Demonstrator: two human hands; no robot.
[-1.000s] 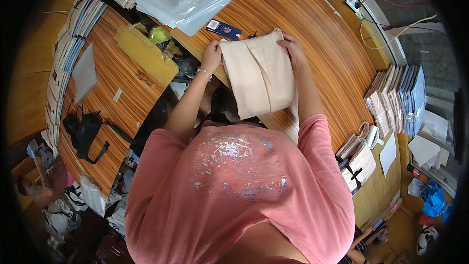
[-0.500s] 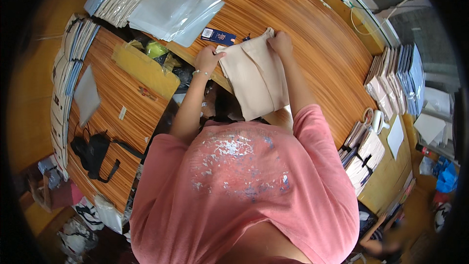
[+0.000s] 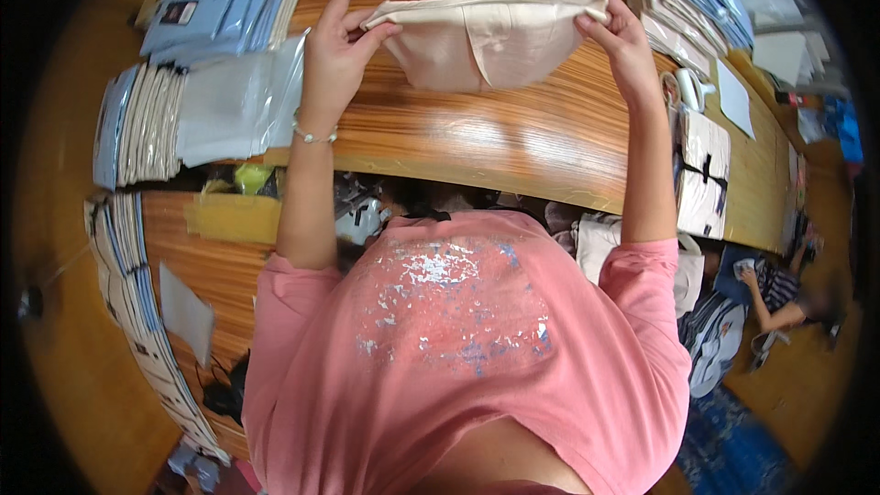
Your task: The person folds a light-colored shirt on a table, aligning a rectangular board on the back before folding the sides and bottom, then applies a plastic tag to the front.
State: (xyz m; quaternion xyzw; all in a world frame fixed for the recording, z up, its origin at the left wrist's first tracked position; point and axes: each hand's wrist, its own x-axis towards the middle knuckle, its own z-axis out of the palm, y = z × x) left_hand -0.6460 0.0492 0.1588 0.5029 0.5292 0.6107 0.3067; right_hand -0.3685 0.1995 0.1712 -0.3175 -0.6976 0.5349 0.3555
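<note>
A folded beige cloth garment [image 3: 481,46] hangs stretched between my two hands above the wooden table, with a seam or fold edge running down its middle. My left hand [image 3: 337,60] pinches its left top corner between thumb and fingers, the index finger pointing away. At the right top corner my right hand [image 3: 625,44] grips the cloth, thumb in front. The lower edge of the garment sags over the striped tabletop [image 3: 477,133]. Its exact kind does not show.
Clear plastic bags [image 3: 234,110] lie left, beside stacks of bagged blue garments [image 3: 206,5] and beige ones [image 3: 151,124]. More bagged garments [image 3: 687,0] stand at the far right, near a tape roll [image 3: 692,90] and a tied bundle [image 3: 704,151]. Another person [image 3: 779,298] sits at right.
Both hands have moved away from my body and farther apart, lifting the garment and stretching its top edge wide. The whole view has turned, so the table now lies straighter ahead.
</note>
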